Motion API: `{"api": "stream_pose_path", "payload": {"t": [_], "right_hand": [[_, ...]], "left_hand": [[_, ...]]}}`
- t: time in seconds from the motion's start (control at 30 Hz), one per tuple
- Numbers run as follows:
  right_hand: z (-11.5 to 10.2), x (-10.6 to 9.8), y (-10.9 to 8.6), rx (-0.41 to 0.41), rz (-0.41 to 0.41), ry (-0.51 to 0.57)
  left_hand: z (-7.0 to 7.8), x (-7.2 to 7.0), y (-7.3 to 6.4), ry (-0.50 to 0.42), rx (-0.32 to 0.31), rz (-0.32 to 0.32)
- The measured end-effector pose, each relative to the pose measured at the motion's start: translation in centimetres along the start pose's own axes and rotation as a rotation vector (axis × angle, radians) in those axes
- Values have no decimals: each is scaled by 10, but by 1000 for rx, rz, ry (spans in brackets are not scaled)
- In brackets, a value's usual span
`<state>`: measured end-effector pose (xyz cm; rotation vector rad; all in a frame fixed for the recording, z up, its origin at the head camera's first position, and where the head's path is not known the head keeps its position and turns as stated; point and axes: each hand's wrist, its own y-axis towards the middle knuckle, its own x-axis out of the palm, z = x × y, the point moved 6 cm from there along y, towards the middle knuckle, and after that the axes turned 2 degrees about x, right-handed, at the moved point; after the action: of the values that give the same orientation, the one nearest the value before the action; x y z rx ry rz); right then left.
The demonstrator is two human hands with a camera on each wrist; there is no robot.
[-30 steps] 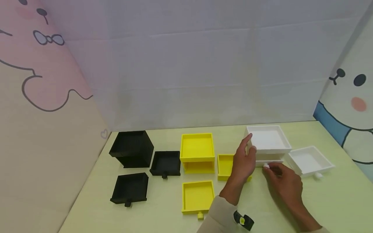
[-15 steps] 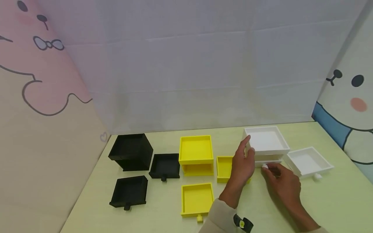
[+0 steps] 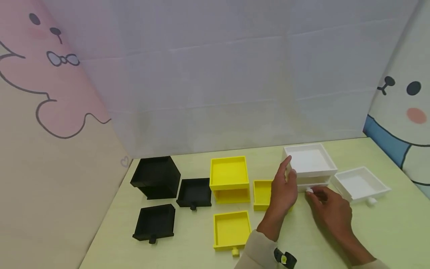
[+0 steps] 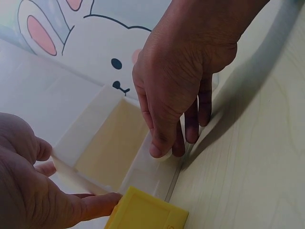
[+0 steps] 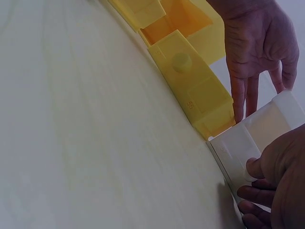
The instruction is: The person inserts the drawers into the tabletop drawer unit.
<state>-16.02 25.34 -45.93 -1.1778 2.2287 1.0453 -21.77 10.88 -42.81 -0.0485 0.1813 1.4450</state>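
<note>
A white cabinet [image 3: 309, 160] stands at the back right of the table. Along its left side lies my left hand [image 3: 283, 188], fingers mostly straight and touching the wall, with the thumb near the front corner. My right hand [image 3: 330, 211] pinches the small round knob [image 5: 249, 175] of the lower white drawer [image 5: 232, 151]. That drawer's front sits in the lower slot, while the slot above it is open. A second white drawer [image 3: 361, 183] rests on the table to the right of the cabinet.
A yellow cabinet [image 3: 230, 172] with two yellow drawers, one [image 3: 231, 229] in front and one [image 3: 262, 194] beside it, stands mid-table. A black cabinet [image 3: 156, 177] and two black drawers [image 3: 154, 222] are at left. A white wall covering [image 3: 201, 74] rises behind.
The head view shifts slightly. Both hands keep their places at the white cabinet, and no object has visibly moved on the table.
</note>
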Motion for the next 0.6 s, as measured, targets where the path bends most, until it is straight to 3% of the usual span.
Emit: {"api": "stream_pose_path", "payload": {"t": [0.23,0.6], "right_hand": [[-2,-2,-3,-17,4,12],[-7,-14,-8,-60,14,0]], "left_hand": [[1,-2,-1,11,-4,15],[5,1,-4,9,-3,-15]]}}
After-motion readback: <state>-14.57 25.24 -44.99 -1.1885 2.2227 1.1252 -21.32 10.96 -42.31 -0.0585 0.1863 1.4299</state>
